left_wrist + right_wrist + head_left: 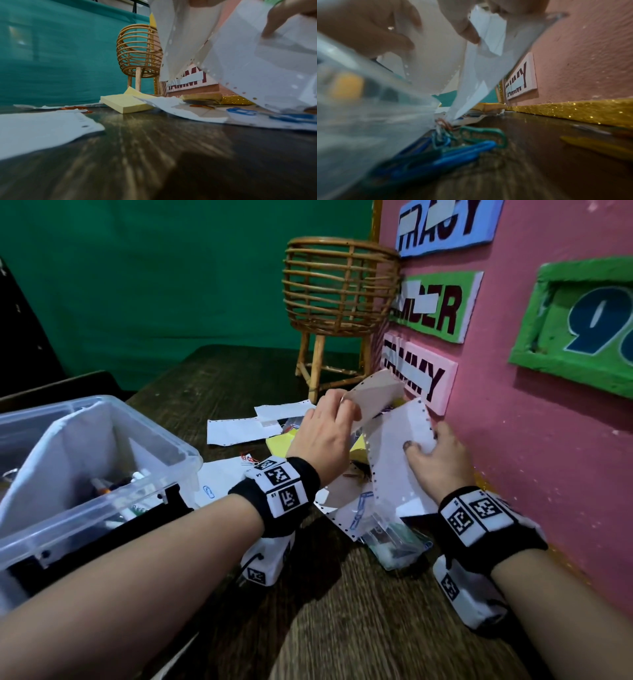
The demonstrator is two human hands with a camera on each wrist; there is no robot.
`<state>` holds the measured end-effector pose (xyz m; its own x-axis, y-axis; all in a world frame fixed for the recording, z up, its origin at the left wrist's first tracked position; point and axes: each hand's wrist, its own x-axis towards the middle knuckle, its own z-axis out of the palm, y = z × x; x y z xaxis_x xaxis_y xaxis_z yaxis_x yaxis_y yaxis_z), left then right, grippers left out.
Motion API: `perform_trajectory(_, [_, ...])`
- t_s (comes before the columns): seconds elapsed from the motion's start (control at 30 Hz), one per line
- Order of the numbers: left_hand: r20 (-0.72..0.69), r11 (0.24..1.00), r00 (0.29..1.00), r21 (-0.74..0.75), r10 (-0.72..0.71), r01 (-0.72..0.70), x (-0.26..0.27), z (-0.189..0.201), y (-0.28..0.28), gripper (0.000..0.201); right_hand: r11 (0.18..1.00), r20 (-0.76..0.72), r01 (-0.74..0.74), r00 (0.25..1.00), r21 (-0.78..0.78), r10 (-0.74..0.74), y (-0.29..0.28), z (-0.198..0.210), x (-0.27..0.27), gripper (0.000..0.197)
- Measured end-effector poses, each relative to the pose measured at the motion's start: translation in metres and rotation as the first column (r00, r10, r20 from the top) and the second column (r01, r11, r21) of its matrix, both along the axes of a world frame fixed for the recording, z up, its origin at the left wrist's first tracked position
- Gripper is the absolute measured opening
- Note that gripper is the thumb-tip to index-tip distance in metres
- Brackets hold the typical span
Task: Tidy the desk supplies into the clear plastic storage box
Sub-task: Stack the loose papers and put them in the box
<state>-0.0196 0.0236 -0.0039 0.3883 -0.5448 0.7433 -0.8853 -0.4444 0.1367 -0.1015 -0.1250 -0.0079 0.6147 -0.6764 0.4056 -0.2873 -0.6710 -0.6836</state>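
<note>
Head view: both hands work a heap of paper against the pink wall. Left hand pinches a folded white sheet by its near edge, lifted clear of the desk. Right hand has thumb and fingers curled onto a larger perforated sheet, raised at a slant, its lower end still in the heap. Clear plastic storage box stands well apart to the left, open, with markers already inside.

Advice for this step, as judgement: bring the two sheets flat together before carrying them; lift the perforated one slowly, since paper clips lie right at its lower edge and may drag. Fold or stack so the paper fits beside the markers.

Count, as far as visible:
- held sheets: two
- loose white sheets flat on the desk: at least four, some torn
- yellow sticky-note pad: one
- small clear case: one, contents unclear
- paper clips: several, blue, green and copper; exact number cannot be told
- wicker basket stand: one
</note>
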Motion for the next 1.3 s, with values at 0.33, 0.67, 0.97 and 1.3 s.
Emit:
perform_trajectory(0.33, [-0.055,0.983,0.990,-0.135,-0.131,0.123,-0.001,-0.002,0.001,0.036,0.996,0.286,0.020,0.958,-0.083,0.004,0.009,0.008,-0.010,0.031])
perform_trajectory(0.67, [-0.094,0.949,0.960,-0.200,-0.264,0.242,0.000,-0.004,0.000,0.032,1.000,0.085,0.027,0.996,-0.005,-0.026,-0.001,0.001,-0.005,0.043])
perform_trajectory(0.97, [-0.180,0.948,0.960,-0.277,-0.213,0.158,0.002,-0.003,0.000,0.021,0.989,0.292,-0.130,0.945,-0.074,0.146,0.014,0.007,-0.008,0.051])
perform_trajectory(1.3, [-0.178,0.921,0.943,-0.327,-0.280,0.212,-0.001,-0.002,0.002,0.037,0.972,0.085,-0.042,0.994,-0.230,0.064,0.012,0.008,-0.012,0.084])
